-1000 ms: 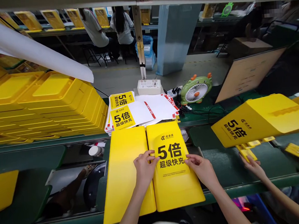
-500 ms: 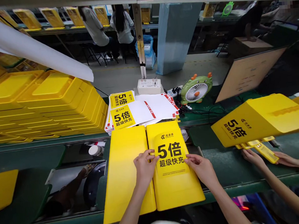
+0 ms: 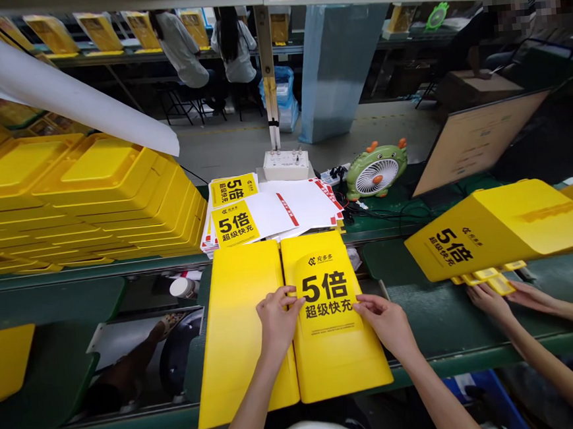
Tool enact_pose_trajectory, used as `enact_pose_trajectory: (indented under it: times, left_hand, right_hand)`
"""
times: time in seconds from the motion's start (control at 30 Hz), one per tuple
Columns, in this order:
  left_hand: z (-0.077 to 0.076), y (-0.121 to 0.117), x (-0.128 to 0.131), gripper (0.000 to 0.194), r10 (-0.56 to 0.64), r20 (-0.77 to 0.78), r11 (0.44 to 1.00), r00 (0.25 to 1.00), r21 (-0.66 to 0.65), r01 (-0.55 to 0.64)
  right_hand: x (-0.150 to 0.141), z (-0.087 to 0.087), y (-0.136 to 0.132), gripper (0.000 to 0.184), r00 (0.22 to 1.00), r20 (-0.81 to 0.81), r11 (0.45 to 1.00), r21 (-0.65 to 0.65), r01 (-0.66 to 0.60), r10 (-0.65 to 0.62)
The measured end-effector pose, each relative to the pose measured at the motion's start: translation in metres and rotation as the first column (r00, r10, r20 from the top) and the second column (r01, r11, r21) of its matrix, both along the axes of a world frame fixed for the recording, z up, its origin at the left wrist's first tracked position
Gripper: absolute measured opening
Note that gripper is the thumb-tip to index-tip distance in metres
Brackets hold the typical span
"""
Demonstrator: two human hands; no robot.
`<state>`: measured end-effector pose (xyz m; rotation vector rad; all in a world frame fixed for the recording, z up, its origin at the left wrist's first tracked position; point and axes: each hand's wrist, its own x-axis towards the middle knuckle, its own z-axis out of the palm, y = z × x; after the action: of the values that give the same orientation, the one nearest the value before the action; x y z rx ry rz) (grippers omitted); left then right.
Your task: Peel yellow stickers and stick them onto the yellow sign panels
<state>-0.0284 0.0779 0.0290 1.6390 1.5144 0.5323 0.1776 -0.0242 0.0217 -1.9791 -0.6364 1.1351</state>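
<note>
A yellow sticker (image 3: 327, 290) with black print lies over the right one of two yellow panels (image 3: 346, 372). My left hand (image 3: 278, 321) pinches the sticker's left edge between thumb and finger. On the opposite edge, my right hand (image 3: 387, 322) holds it the same way, fingers closed. Whether the sticker's back touches the panel all over I cannot tell. Beside it on the left is the plain yellow panel (image 3: 244, 337), which my left forearm crosses. Behind the panels is a pile of sticker sheets (image 3: 266, 213), some yellow, some white with red strips.
Stacked yellow covers (image 3: 110, 188) stand at the left. A green fan (image 3: 376, 171) and a white control box (image 3: 287, 166) sit at the back. To the right, a co-worker's hands (image 3: 492, 301) work under a yellow housing (image 3: 506, 227). A roller gap holds a white-lidded jar (image 3: 183, 288).
My hands and the sticker look unmoved. At the right, the co-worker's hands have pushed a yellow piece further in under the yellow housing.
</note>
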Motion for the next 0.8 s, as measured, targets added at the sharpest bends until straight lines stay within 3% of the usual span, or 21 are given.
enact_pose_trajectory:
  times: [0.63,0.8]
  left_hand:
    - [-0.0045,-0.0011,-0.0005,0.017,-0.002,0.003,1.0,1.0,0.018,0.002]
    - [-0.0019,-0.0011,-0.0015,0.019,-0.009,0.01,1.0,1.0,0.007,0.009]
  right_hand:
    - [-0.0004,0.0024,-0.0017,0.04,0.998,0.062,0.999,-0.033,-0.015,0.017]
    - [-0.0007,0.0011,-0.0031,0.04,0.987,0.149,0.998,-0.007,-0.062,0.063]
